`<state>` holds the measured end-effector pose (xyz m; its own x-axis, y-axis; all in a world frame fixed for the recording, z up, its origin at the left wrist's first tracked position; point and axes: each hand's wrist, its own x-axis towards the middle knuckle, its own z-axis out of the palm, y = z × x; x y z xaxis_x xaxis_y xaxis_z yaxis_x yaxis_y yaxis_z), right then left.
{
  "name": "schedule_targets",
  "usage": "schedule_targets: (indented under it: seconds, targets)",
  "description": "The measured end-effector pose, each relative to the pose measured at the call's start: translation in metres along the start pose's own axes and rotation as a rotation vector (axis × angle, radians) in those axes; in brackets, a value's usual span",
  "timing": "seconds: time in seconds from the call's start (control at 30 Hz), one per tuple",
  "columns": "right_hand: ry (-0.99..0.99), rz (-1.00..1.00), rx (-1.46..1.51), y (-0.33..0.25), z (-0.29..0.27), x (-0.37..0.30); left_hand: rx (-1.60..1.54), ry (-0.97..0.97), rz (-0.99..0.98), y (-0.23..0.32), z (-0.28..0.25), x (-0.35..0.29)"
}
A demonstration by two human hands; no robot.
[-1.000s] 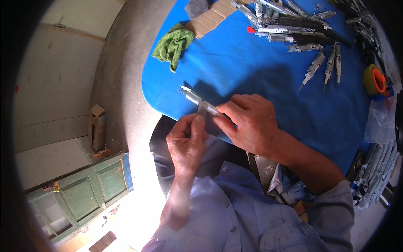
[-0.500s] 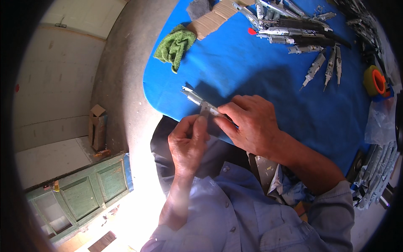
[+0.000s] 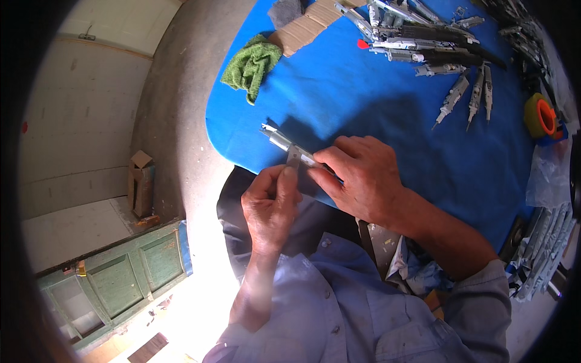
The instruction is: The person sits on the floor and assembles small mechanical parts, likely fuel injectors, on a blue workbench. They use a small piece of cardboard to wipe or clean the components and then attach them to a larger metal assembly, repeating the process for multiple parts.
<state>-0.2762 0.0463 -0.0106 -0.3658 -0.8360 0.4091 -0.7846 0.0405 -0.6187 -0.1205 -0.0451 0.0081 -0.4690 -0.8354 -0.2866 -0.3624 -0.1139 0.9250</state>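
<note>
A slim silver metal mechanism [image 3: 278, 138] is held slantwise over the near left edge of the blue-covered table [image 3: 339, 91], its slotted end pointing to the far left. My right hand [image 3: 363, 175] is closed on its near end, thumb and forefinger pinching it from the side. My left hand [image 3: 270, 202] is closed too, its thumb and forefinger pinching a small flat metal piece [image 3: 293, 156] that sticks out from the mechanism's middle. Whether that piece is fixed to the mechanism or only pressed against it, I cannot tell. The fingertips hide its lower end.
Several similar metal mechanisms [image 3: 454, 100] lie piled at the far right. A green cloth [image 3: 251, 63] and a cardboard strip [image 3: 305, 27] rest at the far left. An orange and yellow tape roll [image 3: 543, 117] stands at the right edge, near clear plastic wrap [image 3: 549, 175].
Almost nothing differs. Both hands keep the same grip on the mechanism and the flat piece, and the whole view has shifted very slightly.
</note>
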Motion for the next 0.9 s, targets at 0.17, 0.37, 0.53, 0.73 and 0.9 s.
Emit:
schedule_targets:
  seconds: [0.17, 0.37, 0.53, 0.73, 0.9]
  targets:
    - [0.006, -0.002, 0.0, -0.0002, -0.001, 0.0012, -0.013, -0.044, -0.012, -0.0025, -0.003, 0.0017]
    - [-0.004, 0.004, 0.004, -0.0003, -0.0004, 0.0001, -0.004, 0.017, -0.008, -0.0019, -0.0001, -0.0001]
    - [-0.003, 0.0, -0.008, 0.0007, -0.0002, -0.0002, 0.0, -0.004, -0.009, 0.0, -0.0014, 0.0006]
    - [0.008, -0.002, 0.001, -0.0002, -0.0001, 0.0011, -0.036, 0.0, -0.008, -0.0025, -0.0015, 0.0002]
    - [0.002, -0.005, 0.001, 0.0002, -0.001, 0.0007, -0.026, -0.018, -0.008, -0.0012, -0.0029, 0.0006]
